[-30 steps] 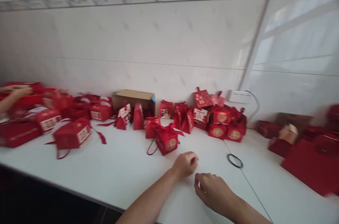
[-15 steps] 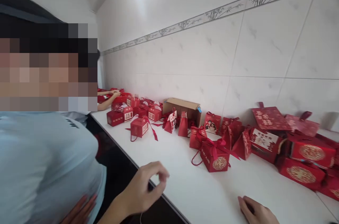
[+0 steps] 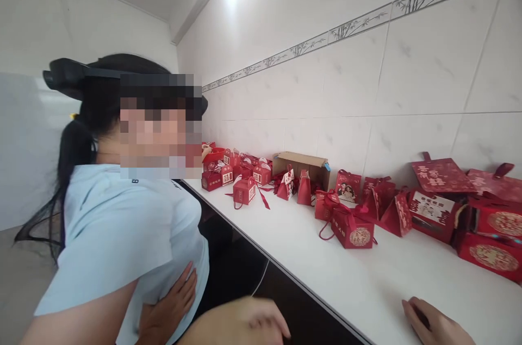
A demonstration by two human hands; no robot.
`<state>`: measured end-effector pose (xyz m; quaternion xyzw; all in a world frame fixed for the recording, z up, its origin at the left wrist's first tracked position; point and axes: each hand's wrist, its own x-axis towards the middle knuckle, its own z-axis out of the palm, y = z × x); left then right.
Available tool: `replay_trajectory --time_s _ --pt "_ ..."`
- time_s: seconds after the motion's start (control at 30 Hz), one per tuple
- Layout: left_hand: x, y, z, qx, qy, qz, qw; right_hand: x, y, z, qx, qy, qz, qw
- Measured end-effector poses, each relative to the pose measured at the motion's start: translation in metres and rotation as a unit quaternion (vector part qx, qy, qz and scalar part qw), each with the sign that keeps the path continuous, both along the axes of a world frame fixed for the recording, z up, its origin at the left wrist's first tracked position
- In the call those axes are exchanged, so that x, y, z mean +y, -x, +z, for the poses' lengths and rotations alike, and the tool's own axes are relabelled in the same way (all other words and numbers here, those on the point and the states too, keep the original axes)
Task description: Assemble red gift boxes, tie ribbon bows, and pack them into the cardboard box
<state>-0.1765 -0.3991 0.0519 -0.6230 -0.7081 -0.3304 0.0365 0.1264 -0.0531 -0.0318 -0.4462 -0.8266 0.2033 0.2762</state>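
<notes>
My left hand (image 3: 255,319) hangs in front of the table's near edge, low in the view. Motion smears it and its fingers bend downward; nothing shows in it. On the white table at the lower right rests my right hand (image 3: 438,324), its fingers curled in with no object visible in them. The nearest box to both hands is a red gift box (image 3: 353,229) with a gold round emblem, a ribbon bow and a cord handle. It stands apart from either hand.
Beside me on the left is a person in a light blue shirt (image 3: 118,236), one hand (image 3: 175,299) against the belly. Red gift boxes line the wall, with several stacked at right (image 3: 491,258). A cardboard box (image 3: 302,161) and a red basket (image 3: 214,155) stand farther back.
The view has swung left, showing more of the neighbouring person. My left hand has dropped from above the table edge to lower down. My right hand stays resting on the table.
</notes>
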Motion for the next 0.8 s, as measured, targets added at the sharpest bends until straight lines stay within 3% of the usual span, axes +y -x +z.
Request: replay_trajectory --time_s 0.07,0.1,0.13,0.2,0.3,0.37,0.47,0.63,0.8 --pt "-0.008 -0.004 -0.010 -0.017 -0.029 -0.025 0.999 -0.008 -0.004 0.007 -0.013 -0.015 0.016 1.000" --pt "-0.004 -0.009 -0.012 -0.025 -0.073 -0.046 0.996 -0.012 -0.006 0.011 -0.027 -0.022 0.028 0.999" --pt "0.007 -0.017 -0.013 -0.037 -0.066 -0.085 0.993 -0.016 -0.007 0.015 -0.039 -0.034 0.028 0.998" --pt "0.053 -0.044 -0.009 -0.042 0.048 -0.174 0.983 -0.025 -0.008 0.023 -0.061 -0.060 0.015 0.996" --pt "0.150 -0.100 0.001 -0.041 0.096 -0.271 0.957 -0.035 -0.005 0.030 -0.107 -0.082 -0.010 0.991" --pt "0.209 -0.125 0.002 -0.021 0.094 -0.214 0.972 -0.039 -0.004 0.031 -0.119 -0.082 -0.029 0.989" --pt "0.268 -0.127 -0.010 -0.034 0.066 -0.144 0.987 -0.042 -0.004 0.031 -0.127 -0.080 -0.045 0.988" --pt "0.310 -0.099 -0.040 -0.097 0.051 -0.001 0.994 -0.047 -0.004 0.031 -0.131 -0.086 -0.057 0.986" --pt "0.343 -0.082 -0.045 -0.164 0.036 0.069 0.983 -0.048 -0.001 0.031 -0.125 -0.093 -0.067 0.986"
